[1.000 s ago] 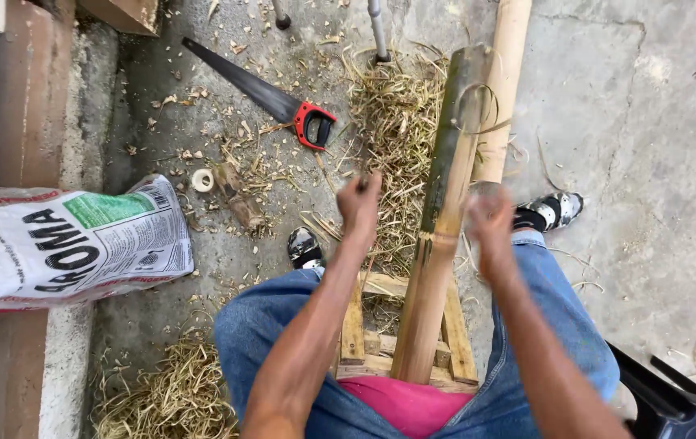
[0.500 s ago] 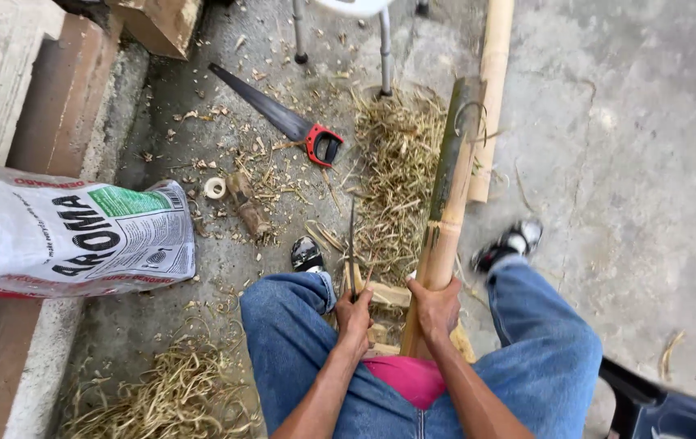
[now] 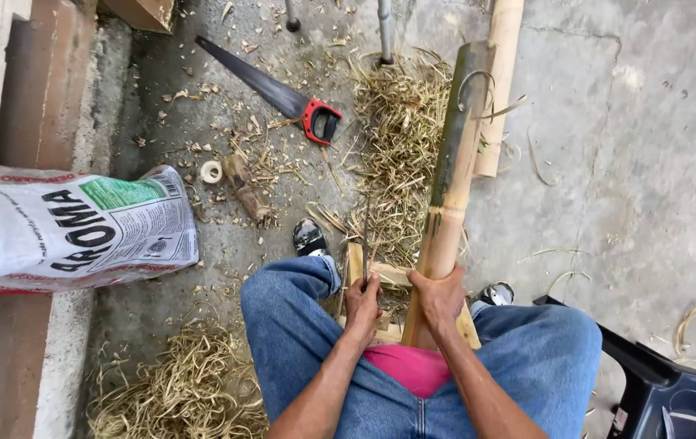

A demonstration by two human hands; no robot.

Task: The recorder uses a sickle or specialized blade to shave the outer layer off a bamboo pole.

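Between the person's denim-clad knees, near six o'clock, the right hand point(image 3: 439, 297) wraps closed around the lower end of a bamboo pole point(image 3: 450, 191), which slants up toward one o'clock, tan at the bottom and dark green higher up. Just beside it, at its nine o'clock, the left hand point(image 3: 362, 307) is closed around a thin dark blade or strip point(image 3: 366, 244) that points straight up toward twelve; its exact kind is too slim to tell. Both hands sit over a small wooden frame point(image 3: 374, 272) on the ground between the legs.

At twelve o'clock from the hands lies a heap of bamboo shavings point(image 3: 397, 138), with the pole's upper half lying across its right edge. A second, paler bamboo pole point(image 3: 500, 81) lies just beside the green one at its two o'clock. A hand saw with a red and black handle point(image 3: 275, 91) rests at eleven o'clock, blade pointing toward ten. A small roll of tape point(image 3: 211, 171) and a short piece of wood point(image 3: 246, 191) lie near each other at ten o'clock. A printed white sack point(image 3: 71, 228) lies at nine o'clock against a brick ledge point(image 3: 43, 89). More shavings point(image 3: 181, 386) pile at seven o'clock, and a dark plastic chair point(image 3: 673, 394) shows at four o'clock.
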